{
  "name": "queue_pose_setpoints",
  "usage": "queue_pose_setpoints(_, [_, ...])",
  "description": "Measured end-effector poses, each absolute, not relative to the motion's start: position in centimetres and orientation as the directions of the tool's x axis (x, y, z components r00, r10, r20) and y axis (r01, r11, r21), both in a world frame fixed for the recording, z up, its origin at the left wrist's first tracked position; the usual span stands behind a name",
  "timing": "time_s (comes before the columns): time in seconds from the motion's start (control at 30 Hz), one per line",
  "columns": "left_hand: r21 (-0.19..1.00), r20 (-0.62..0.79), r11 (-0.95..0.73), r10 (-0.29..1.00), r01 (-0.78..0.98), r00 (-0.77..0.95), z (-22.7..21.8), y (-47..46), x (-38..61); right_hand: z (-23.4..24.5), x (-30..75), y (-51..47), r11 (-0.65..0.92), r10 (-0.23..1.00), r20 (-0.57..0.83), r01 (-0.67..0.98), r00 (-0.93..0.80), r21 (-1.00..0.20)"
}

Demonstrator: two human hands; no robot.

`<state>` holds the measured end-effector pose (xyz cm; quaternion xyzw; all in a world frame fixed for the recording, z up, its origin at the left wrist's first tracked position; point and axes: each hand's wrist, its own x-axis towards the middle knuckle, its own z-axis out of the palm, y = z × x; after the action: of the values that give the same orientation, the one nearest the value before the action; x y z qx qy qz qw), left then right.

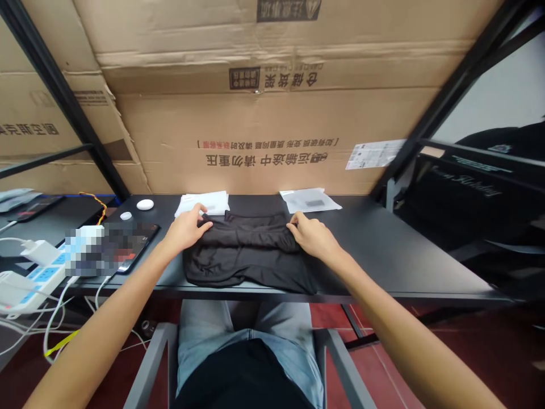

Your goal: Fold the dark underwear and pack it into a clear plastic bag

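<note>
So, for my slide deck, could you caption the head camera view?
Left hand and right hand rest on a partly folded black garment on a black desk.

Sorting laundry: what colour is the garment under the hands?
The garment is plain black, shown best in the head view.

Bright even light, faint shadows, wide-angle bending at edges

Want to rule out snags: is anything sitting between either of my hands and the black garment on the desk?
Nothing visible stands in the way: the left hand and the right hand are both already touching the black garment, with no other object between them and the cloth.
</note>
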<state>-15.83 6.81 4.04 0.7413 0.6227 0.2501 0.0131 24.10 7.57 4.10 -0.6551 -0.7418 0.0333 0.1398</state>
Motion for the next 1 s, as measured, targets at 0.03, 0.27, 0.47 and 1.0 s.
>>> queue_pose_setpoints(0.03, [0.280, 0.360, -0.193, 0.929, 0.941, 0.083, 3.6, 6.9, -15.8, 3.9, 24.0, 7.5, 0.121, 0.979, 0.182, 0.980, -0.092, -0.158])
queue_pose_setpoints(0.27, [0.164, 0.494, -0.473, 0.799, 0.865, 0.343, 1.6, 3.7, -19.9, 3.8, 23.4, 6.8, 0.533, 0.784, 0.459, 0.832, -0.418, -0.153])
queue_pose_setpoints(0.47, [0.205, 0.407, -0.514, 0.819, 0.833, 0.406, 1.3, 2.2, -23.5, 3.8, 16.5, 4.7, 0.855, 0.518, 0.419, 0.469, -0.746, -0.222])
queue_pose_setpoints(1.0, [0.260, 0.601, -0.390, 0.781, 0.883, 0.168, 3.1, 1.5, -19.2, 1.8, 13.4, 2.9, 0.835, 0.546, 0.305, 0.479, -0.780, -0.270])
